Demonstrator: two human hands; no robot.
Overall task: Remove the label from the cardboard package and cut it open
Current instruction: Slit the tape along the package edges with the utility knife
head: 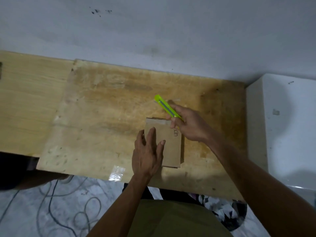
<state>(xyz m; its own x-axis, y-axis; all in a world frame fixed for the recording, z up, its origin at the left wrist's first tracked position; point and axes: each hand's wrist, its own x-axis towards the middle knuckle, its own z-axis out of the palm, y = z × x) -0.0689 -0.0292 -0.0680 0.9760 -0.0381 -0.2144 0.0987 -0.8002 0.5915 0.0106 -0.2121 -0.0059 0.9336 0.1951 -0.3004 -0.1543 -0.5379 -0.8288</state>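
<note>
Left hand rests flat, fingers straight, on a cardboard package; right hand grips a green cutter above it.

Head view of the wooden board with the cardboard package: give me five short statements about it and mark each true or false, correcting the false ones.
1. The right hand grips a lime-green plastic utility knife. True.
2. The left hand holds a pair of scissors. False: it rests with straight fingers on the flat brown cardboard package and holds nothing.
3. The cardboard package lies on the worn wooden board. True.
4. The utility knife lies on the board, untouched. False: it is in the right hand, above the package's far edge.
5. A clear piece of plastic film lies near the board's front edge, left of the package. True.
</note>
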